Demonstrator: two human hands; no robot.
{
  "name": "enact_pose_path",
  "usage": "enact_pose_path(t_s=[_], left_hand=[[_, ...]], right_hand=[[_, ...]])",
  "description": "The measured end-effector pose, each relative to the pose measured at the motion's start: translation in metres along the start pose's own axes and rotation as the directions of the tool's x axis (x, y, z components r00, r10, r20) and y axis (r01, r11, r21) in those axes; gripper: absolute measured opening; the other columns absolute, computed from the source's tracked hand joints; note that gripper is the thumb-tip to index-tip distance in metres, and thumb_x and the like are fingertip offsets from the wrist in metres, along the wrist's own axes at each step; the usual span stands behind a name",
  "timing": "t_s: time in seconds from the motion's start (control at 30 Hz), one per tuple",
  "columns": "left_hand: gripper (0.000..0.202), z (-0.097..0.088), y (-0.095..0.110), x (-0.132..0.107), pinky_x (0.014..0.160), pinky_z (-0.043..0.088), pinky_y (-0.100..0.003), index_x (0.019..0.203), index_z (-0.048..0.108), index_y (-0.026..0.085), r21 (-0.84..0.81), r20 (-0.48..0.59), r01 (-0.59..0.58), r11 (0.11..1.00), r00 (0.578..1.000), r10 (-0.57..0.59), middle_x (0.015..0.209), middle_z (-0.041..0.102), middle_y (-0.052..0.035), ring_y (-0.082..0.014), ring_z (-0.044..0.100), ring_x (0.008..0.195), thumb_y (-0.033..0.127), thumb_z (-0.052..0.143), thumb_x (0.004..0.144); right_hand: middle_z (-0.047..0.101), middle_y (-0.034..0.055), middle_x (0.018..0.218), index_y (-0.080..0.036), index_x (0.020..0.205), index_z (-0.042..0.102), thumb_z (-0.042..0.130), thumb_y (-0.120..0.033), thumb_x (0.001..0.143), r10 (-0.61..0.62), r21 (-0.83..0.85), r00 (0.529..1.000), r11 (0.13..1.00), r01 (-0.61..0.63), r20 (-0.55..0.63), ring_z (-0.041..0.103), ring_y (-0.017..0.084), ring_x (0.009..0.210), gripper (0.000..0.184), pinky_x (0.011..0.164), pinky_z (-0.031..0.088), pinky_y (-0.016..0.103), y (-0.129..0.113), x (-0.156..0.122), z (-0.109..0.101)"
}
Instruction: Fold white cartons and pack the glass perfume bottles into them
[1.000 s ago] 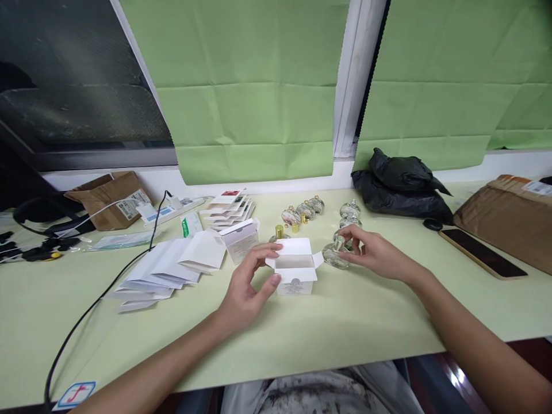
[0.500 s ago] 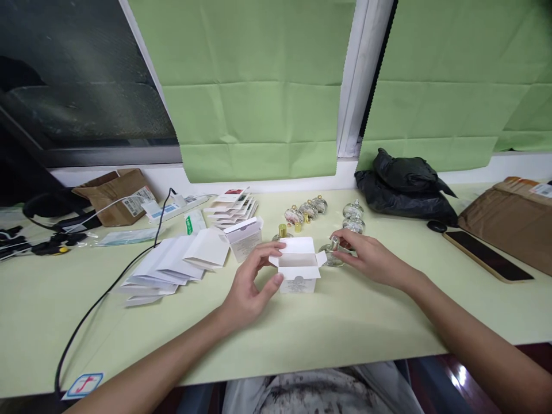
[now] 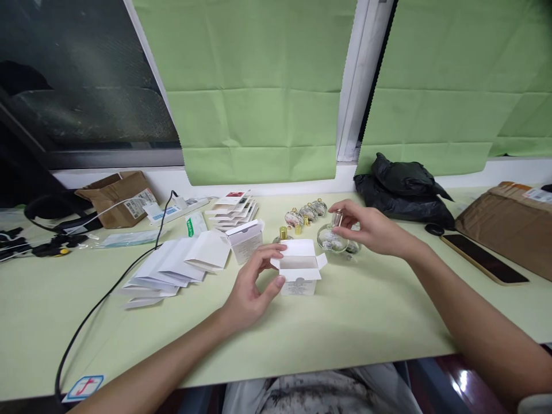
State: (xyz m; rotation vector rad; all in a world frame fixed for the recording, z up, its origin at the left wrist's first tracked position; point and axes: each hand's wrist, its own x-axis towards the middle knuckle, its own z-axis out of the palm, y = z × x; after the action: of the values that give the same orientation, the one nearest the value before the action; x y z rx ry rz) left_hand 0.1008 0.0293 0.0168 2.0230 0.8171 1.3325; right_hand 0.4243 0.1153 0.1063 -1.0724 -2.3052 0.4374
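Note:
My right hand (image 3: 370,229) pinches a round glass perfume bottle (image 3: 331,240) by its clear top, with the bottle raised above the table. Just left of it stands a small white carton (image 3: 298,286), its top flaps folded open. My left hand (image 3: 250,292) steadies that carton, fingers and thumb at its left side. Behind the carton, partly covered, is a bottle with a gold cap (image 3: 283,232). A second white carton (image 3: 245,247) stands at the left, beyond my left hand. Farther back, several ornate round bottles (image 3: 294,218) sit in a row with loose gold caps.
Flattened white cartons (image 3: 172,261) lie fanned out at the left, with a stack of folded cards (image 3: 233,210) behind. A black cable (image 3: 92,307) runs over the table. Right are a black plastic bag (image 3: 401,192), a phone (image 3: 483,259) and a brown package (image 3: 509,224).
My right hand has lifted the perfume bottle up off the table, so its round body now shows. My left hand and the open carton stay in place.

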Motion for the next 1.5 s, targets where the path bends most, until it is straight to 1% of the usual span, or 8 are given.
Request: enact_pose_path(t_s=[0.13,0.3,0.57,0.73,0.9,1.07,1.23,1.5], left_hand=[[0.027,0.000,-0.001,0.000,0.101,0.053,-0.041,0.132,0.056,0.024,0.002,0.003,-0.008,1.000,1.000,0.008,0.149,0.055,-0.0183,-0.0299,0.053,0.140,0.029,0.058,0.105],[0.027,0.000,-0.001,0.001,0.101,0.053,-0.040,0.132,0.056,0.023,0.001,0.003,-0.013,1.000,1.000,0.013,0.147,0.055,-0.0179,-0.0298,0.052,0.140,0.028,0.058,0.105],[0.027,0.001,-0.003,0.002,0.102,0.052,-0.041,0.132,0.057,0.023,-0.001,0.000,-0.008,1.000,1.000,0.008,0.150,0.053,-0.0184,-0.0307,0.052,0.140,0.031,0.057,0.106],[0.025,-0.001,-0.006,0.000,0.102,0.052,-0.041,0.131,0.059,0.024,0.032,-0.008,-0.019,0.999,1.000,0.020,0.148,0.054,-0.0172,-0.0294,0.053,0.139,0.034,0.052,0.108],[0.023,0.000,-0.007,-0.002,0.106,0.052,-0.041,0.127,0.059,0.024,0.048,-0.018,-0.022,0.999,1.000,0.023,0.145,0.056,-0.0160,-0.0292,0.054,0.139,0.034,0.058,0.106],[0.039,0.005,-0.008,-0.001,0.107,0.054,-0.041,0.126,0.053,0.026,0.070,-0.088,0.030,0.997,0.996,-0.023,0.145,0.057,-0.0143,-0.0267,0.059,0.136,0.026,0.077,0.095],[0.043,0.008,-0.008,0.001,0.108,0.055,-0.044,0.127,0.052,0.027,0.041,-0.086,0.018,0.999,0.996,-0.014,0.144,0.059,-0.0131,-0.0266,0.059,0.139,0.020,0.078,0.093],[0.042,0.007,-0.009,0.002,0.107,0.056,-0.045,0.127,0.053,0.028,0.026,-0.079,0.010,1.000,0.997,-0.008,0.143,0.060,-0.0124,-0.0272,0.059,0.139,0.019,0.077,0.094]], right_hand=[[0.067,0.0044,0.097,-0.025,0.133,0.059,0.070,-0.050,0.098,-0.013,0.236,0.982,0.970,0.058,-0.189,0.065,0.021,0.086,0.045,0.081,0.058,0.036,0.000,0.005,0.004],[0.067,0.0057,0.106,-0.026,0.126,0.063,0.076,-0.049,0.094,-0.011,0.443,0.940,0.880,0.171,-0.342,0.064,0.020,0.094,0.041,0.086,0.059,0.035,-0.004,0.009,0.023],[0.065,0.0027,0.098,-0.028,0.120,0.063,0.080,-0.049,0.092,0.109,0.605,0.877,0.763,0.229,-0.469,0.062,0.018,0.084,0.039,0.076,0.057,0.031,-0.017,0.011,0.056],[0.067,0.0062,0.119,-0.029,0.125,0.058,0.077,-0.044,0.096,0.042,0.617,0.901,0.742,0.262,-0.433,0.066,0.018,0.095,0.038,0.087,0.060,0.035,-0.035,0.003,0.077],[0.064,0.0078,0.131,-0.030,0.131,0.057,0.074,-0.038,0.099,-0.087,0.517,0.934,0.813,0.267,-0.346,0.069,0.020,0.103,0.038,0.093,0.060,0.038,-0.046,-0.007,0.084],[0.066,0.0092,0.130,-0.029,0.135,0.056,0.073,-0.040,0.099,-0.139,0.356,0.948,0.903,0.239,-0.285,0.070,0.024,0.107,0.041,0.095,0.060,0.042,-0.044,-0.011,0.078],[0.070,0.0084,0.122,-0.028,0.137,0.057,0.069,-0.040,0.102,-0.215,0.218,0.956,0.941,0.257,-0.199,0.069,0.025,0.108,0.039,0.096,0.058,0.041,-0.048,-0.012,0.070],[0.073,0.0032,0.108,-0.029,0.125,0.067,0.072,-0.038,0.101,-0.224,0.196,0.974,0.956,0.217,0.014,0.065,0.022,0.098,0.027,0.085,0.052,0.034,-0.059,-0.011,0.052]])
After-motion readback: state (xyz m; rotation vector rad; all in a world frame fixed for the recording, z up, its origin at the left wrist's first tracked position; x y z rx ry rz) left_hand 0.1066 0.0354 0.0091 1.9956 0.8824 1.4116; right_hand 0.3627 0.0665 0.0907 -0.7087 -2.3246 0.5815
